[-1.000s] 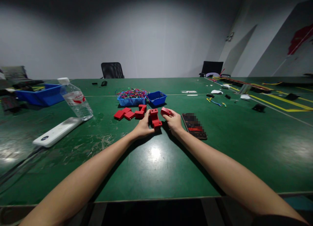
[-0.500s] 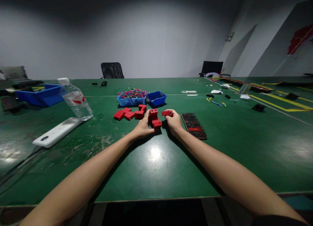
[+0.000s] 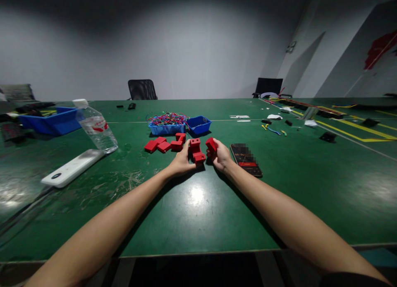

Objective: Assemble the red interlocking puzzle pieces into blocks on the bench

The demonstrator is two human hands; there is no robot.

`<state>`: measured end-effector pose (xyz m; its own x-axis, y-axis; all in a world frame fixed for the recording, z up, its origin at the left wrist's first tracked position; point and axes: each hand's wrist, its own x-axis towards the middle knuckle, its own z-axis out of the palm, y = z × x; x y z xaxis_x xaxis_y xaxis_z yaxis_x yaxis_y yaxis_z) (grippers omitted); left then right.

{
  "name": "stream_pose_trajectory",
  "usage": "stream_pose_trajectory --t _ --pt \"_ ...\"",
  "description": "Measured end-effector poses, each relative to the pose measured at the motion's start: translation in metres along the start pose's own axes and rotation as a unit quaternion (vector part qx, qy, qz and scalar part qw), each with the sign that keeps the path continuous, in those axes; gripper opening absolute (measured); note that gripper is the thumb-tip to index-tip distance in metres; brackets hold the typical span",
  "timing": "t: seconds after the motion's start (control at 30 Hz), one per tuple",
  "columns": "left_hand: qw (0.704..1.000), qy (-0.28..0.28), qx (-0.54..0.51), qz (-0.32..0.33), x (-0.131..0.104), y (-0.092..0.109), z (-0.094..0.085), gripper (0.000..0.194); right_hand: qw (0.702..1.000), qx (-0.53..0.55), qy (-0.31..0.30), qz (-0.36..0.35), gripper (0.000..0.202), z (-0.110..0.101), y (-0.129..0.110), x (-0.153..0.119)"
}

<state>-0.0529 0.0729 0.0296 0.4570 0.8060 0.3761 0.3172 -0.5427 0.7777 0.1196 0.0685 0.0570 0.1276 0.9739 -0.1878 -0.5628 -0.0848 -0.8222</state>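
My left hand (image 3: 181, 161) is closed round the left side of a red notched block (image 3: 196, 150), which has small holes in its end faces. Just to the right, my right hand (image 3: 221, 155) grips a smaller red block (image 3: 211, 144), tilted between thumb and fingers. A narrow gap separates the two pieces. Beyond my left hand lie more red blocks: a flat one (image 3: 151, 146), several beside it, and a stepped one (image 3: 176, 145).
Behind the blocks stand a blue bin of coloured wires (image 3: 167, 129) and a smaller blue bin (image 3: 199, 125). A phone (image 3: 246, 161) lies right of my right hand. On the left are a water bottle (image 3: 97, 127), a white power bank (image 3: 72, 168) and a larger blue bin (image 3: 51, 122).
My right hand has turned the small red block from lying level to a tilt, showing a broader plain face. The left hand and its notched block have stayed in place.
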Motion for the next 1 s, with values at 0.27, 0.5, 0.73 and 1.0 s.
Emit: stream_pose_trajectory --t 0.27,0.5,0.73,1.0 --pt "1.000 -0.003 -0.021 0.006 -0.002 0.004 0.000 0.099 0.994 -0.003 -0.100 -0.038 0.066 0.004 0.006 -0.012" --pt "1.000 0.001 -0.005 -0.001 -0.001 0.001 -0.002 0.109 0.998 -0.039 -0.025 -0.034 0.035 0.000 0.006 0.000" --pt "1.000 -0.005 0.002 0.003 -0.001 0.005 -0.002 0.105 0.993 -0.021 -0.071 -0.086 0.045 -0.003 0.009 0.005" --pt "1.000 -0.002 0.008 0.008 -0.001 0.002 -0.001 0.106 0.995 -0.083 -0.020 -0.044 0.048 0.001 0.003 -0.003"
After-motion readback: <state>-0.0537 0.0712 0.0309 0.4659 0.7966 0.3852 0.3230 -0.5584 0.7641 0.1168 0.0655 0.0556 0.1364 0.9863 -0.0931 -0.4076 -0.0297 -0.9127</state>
